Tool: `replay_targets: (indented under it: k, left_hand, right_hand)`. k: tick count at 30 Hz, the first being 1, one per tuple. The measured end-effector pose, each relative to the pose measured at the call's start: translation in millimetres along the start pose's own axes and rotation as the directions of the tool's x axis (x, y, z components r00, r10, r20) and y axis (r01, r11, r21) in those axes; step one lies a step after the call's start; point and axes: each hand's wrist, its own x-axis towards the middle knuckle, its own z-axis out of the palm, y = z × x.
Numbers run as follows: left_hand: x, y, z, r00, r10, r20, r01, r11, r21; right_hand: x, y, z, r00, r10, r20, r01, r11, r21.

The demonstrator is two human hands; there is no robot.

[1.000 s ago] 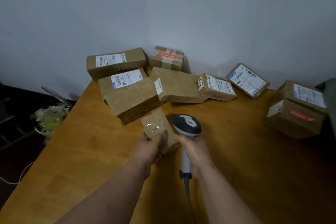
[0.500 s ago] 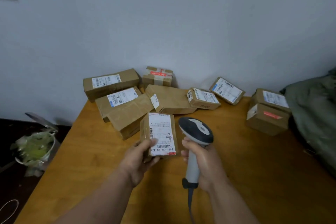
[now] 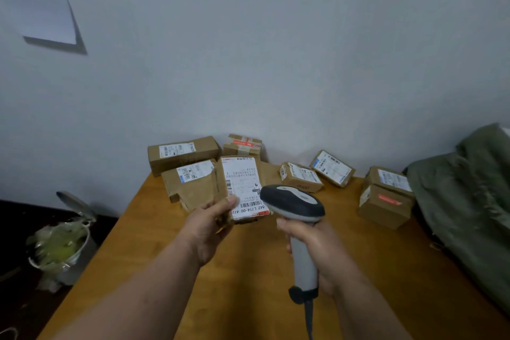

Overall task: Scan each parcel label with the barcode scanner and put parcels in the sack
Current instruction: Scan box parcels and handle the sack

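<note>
while left hand grips parcel label-up and right hand grasps scanner, recommend aiming squarely at barcode.

The held parcel's label reads "642 L714-00 472"; the wall sheet shows "区域".

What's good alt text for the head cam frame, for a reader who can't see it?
A person's left hand holds a small cardboard parcel label-up while the right hand grips a grey barcode scanner beside it, above a wooden table. More labelled parcels lie along the wall; a green sack sits at the table's right.
</note>
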Motion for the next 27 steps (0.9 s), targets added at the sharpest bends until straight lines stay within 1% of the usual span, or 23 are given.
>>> replay_targets:
  k: [4,7,15,27]
  left_hand:
    - [-10.5,5.8,4.1,0.999,0.039,-0.017,-0.04,0.998,-0.046]
    - [-15.4,5.6,5.2,0.998,0.061,-0.005,-0.061,0.997,-0.05]
    - [-27.5,5.8,13.2,0.994,0.105,-0.012,-0.105,0.992,-0.073]
    - [-32.0,2.7,21.5,0.99,0.143,0.013,-0.142,0.989,-0.041]
  right_hand:
    - [-19.3,-8.3,-9.3,0.997,-0.048,0.06,0.051,0.997,-0.055]
    - [-30.4,-12.3,-14.1,0.995,-0.067,0.076,0.073,0.994,-0.082]
    - [-46.5,-21.8,-24.4,0.984,-0.107,0.141,0.121,0.988,-0.094]
    - [-57.9,-25.6,-38.6,0.982,-0.098,0.161,0.116,0.988,-0.101]
